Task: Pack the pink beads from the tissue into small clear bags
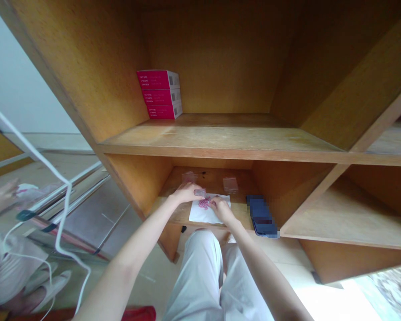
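Note:
On the lower shelf (173,214) lies a white sheet (203,214) with a small heap of pink beads (204,203) on it. My left hand (187,193) rests at the sheet's far left corner, fingers curled round a small clear bag (199,192). My right hand (222,208) lies on the sheet just right of the beads, fingertips pinched together at the heap; what they hold is too small to make out.
Two more small clear bags (230,183) lie behind the sheet. A dark phone (261,216) sits at the right of the shelf. Pink boxes (160,93) are stacked on the upper shelf. Another person's hand (2,196) and a white cable (63,200) are at the left.

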Available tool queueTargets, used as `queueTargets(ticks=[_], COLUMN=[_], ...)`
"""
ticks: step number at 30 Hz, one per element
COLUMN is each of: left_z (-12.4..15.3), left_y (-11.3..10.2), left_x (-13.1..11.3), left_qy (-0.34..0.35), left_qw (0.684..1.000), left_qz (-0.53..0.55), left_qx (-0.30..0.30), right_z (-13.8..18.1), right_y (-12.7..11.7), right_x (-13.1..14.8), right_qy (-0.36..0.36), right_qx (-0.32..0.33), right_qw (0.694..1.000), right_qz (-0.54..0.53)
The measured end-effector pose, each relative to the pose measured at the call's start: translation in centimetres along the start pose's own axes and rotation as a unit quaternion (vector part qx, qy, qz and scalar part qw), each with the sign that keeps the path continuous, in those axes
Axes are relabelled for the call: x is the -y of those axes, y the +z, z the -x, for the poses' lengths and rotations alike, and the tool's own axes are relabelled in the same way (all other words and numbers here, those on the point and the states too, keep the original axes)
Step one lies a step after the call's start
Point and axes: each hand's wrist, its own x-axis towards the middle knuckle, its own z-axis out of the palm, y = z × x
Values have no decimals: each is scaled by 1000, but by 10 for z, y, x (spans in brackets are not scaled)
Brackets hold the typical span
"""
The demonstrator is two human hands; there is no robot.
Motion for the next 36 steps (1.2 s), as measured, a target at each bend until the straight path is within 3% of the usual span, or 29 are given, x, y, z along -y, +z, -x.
queueTargets(ticks=[8,20,25,29,34,36], left_z=[2,7,8,5,1,1], left_y=[8,19,22,29,39,42], left_x=[7,9,2,-8,-20,-22], left_qy=[0,-13,-37,-61,-80,-74], left_qw=[1000,998,994,989,979,975], left_qz=[-1,51,71,83,98,118], left_qx=[-8,-34,-69,-110,-162,-175], right_z=[6,10,8,-3,-18,-21], right_y=[7,6,1,-2,1,3], right_x=[-4,-7,0,13,24,24], right_qy=[-31,-15,38,144,229,253], right_qx=[14,8,-66,-144,-38,-55], right_qw=[999,1000,994,954,864,831], right_qz=[-14,-24,-76,-220,-447,-492])
